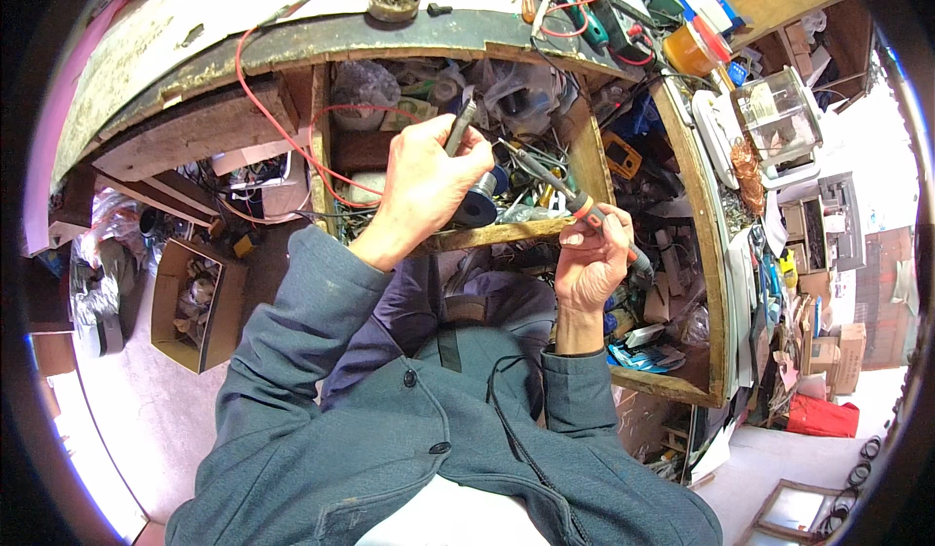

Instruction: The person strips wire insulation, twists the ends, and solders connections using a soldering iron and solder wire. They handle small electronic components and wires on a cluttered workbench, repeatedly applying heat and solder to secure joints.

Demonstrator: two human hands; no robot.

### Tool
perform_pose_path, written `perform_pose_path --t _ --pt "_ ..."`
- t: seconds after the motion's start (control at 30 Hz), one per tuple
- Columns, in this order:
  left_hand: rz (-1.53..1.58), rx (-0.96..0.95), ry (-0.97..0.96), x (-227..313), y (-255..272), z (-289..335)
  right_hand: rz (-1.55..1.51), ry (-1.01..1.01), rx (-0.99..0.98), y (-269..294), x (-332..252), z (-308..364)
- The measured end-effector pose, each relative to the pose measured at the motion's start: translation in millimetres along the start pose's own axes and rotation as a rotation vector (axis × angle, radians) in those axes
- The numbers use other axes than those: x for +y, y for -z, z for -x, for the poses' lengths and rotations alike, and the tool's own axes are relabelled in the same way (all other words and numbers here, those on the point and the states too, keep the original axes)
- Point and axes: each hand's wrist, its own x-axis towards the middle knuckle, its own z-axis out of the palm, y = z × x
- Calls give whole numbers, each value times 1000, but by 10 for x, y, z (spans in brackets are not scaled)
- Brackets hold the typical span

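My left hand point(429, 181) is closed around a small dark, narrow piece point(461, 129) with a metallic end pointing up; its kind is unclear. My right hand point(596, 259) grips a soldering iron point(581, 205) by its orange and black handle. The iron's thin tip slants up and left, toward the piece but apart from it. Just beside my left hand, partly behind it, sits a dark-flanged spool of solder wire point(480, 202). Both hands are above the open wooden drawer point(506, 235), which is crowded with tools and plastic bags.
A red cable point(255, 88) runs down from the worktop point(214, 59) past my left arm. On the worktop stands a round tin point(394, 1). An orange jar point(693, 44) and a clear plastic box point(776, 117) are at right. A cardboard box point(190, 304) stands at left.
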Motion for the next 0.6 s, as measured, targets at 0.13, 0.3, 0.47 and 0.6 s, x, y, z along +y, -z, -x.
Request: perform_pose_path --t 0.13,0.3,0.47,0.6 --pt "-5 4 -7 -23 -9 -9 9 2 5 -7 -4 7" --pt "0 5 -24 -16 -8 4 -11 4 10 -19 -7 19" --pt "8 8 -32 -36 -10 -8 -11 0 -24 3 -6 8" --pt "-8 13 -36 -42 -17 -11 -29 -1 -27 7 -1 14"
